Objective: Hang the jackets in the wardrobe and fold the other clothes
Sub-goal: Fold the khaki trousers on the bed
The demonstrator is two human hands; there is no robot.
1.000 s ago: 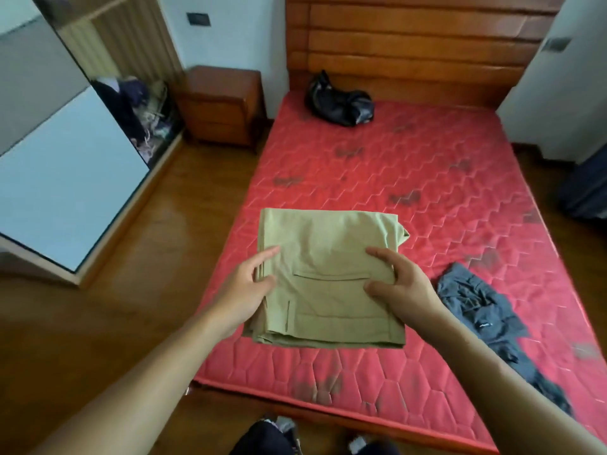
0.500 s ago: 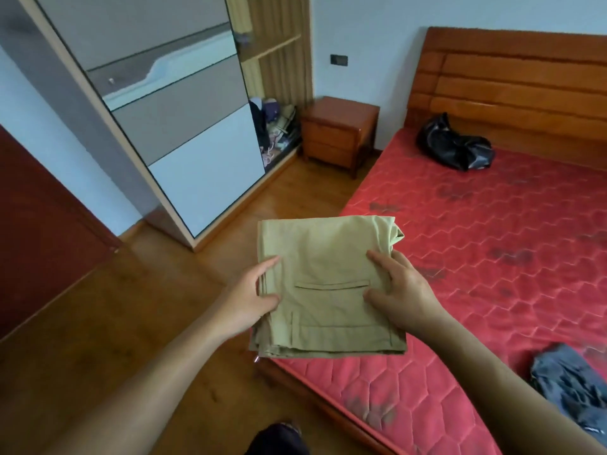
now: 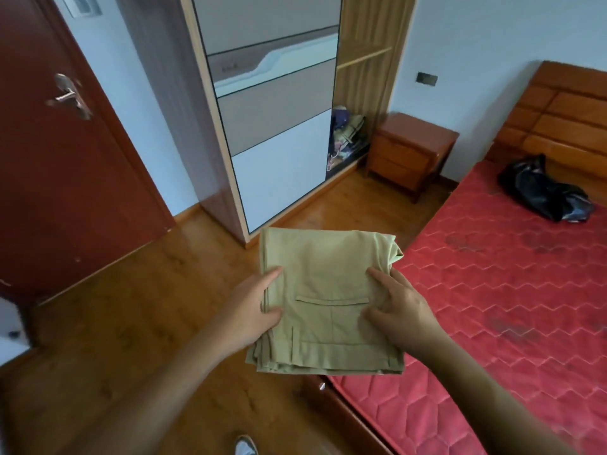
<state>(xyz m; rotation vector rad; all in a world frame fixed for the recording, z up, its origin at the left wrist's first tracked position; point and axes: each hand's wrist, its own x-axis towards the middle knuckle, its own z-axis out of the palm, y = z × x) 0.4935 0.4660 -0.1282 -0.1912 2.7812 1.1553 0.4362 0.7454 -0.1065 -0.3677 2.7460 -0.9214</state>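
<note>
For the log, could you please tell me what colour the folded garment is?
The folded garment is plain khaki-green; the head view shows it.

A red quilted mattress (image 3: 492, 307) carries a crumpled black garment (image 3: 542, 195), perhaps a jacket, near the headboard. The wooden floor (image 3: 131, 323) bears a nightstand (image 3: 407, 152) beside the wardrobe (image 3: 279, 126).

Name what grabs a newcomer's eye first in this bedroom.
A folded khaki garment is held up in the middle by the left hand and right hand, one at each side edge. To the right lies the bright red mattress, with a shiny black bundle near its wooden headboard.
</note>
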